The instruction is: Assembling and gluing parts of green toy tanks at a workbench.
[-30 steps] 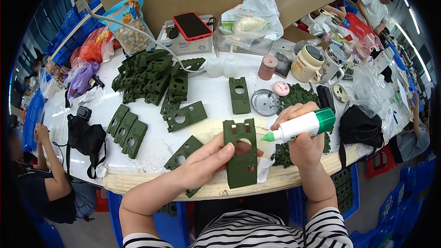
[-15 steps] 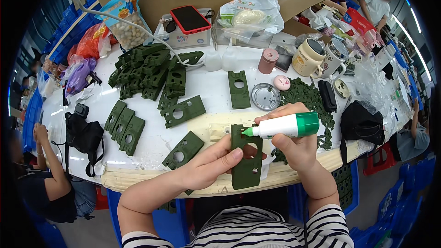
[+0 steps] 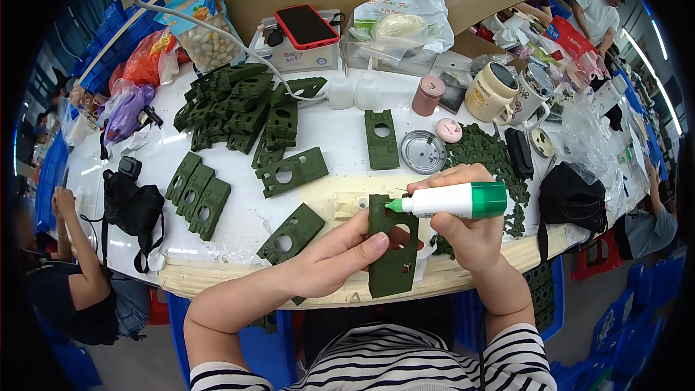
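Okay, left hand [image 3: 334, 261] pinches green plate [image 3: 392, 279] at its nine o'clock side, over table's six o'clock edge [image 3: 217, 281]; right hand [image 3: 472, 237] grips white-green bottle [image 3: 450, 200], nozzle [image 3: 394, 205] at plate's twelve o'clock end, contact unclear. Best: plate steady, squeeze gentle.

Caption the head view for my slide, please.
Left hand holds a green, rectangular plastic part; right hand points a white, green-tipped plastic bottle at it.

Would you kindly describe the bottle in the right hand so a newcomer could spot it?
Over the near edge of the table, find the right hand. It holds the bottle sideways, tip at the held green part. Unlike the two pale bottles farther back, it is white with a green tip and wide green end.
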Motion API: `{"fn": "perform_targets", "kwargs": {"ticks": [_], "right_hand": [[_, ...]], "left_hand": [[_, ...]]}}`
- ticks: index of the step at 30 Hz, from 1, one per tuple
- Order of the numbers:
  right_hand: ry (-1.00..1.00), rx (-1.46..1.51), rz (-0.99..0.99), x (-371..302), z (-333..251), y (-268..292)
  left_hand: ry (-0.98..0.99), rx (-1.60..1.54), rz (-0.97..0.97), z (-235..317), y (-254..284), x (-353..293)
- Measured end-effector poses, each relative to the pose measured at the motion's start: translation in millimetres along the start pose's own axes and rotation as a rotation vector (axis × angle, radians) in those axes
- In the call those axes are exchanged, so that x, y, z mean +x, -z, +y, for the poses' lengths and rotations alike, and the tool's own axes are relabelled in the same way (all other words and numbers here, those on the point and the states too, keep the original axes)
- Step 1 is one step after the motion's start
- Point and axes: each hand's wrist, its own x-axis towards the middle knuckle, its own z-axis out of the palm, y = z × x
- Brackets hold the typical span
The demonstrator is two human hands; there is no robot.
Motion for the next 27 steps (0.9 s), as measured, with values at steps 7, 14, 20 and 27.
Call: {"fn": "perform_targets", "kwargs": {"ticks": [7, 14, 20, 27], "right_hand": [[0.024, -0.021, -0.016, 1.1, -0.3, 0.5], [0.008, 0.024, -0.002, 0.3, 0.4, -1.2], [0.000, 0.019, -0.003, -0.4, -0.4, -0.9], [0.016, -0.007, 0.004, -0.5, 0.8, -0.7]], "left_hand": [[-0.019, -0.017, 0.003, 1.7, -1.9, 0.0], [-0.026, 0.010, 0.002, 0.3, -0.9, 0.2], [-0.025, 0.018, 0.007, -0.6, -0.6, -0.1], [-0.031, 0.012, 0.002, 0.5, -1.4, 0.1]]}}
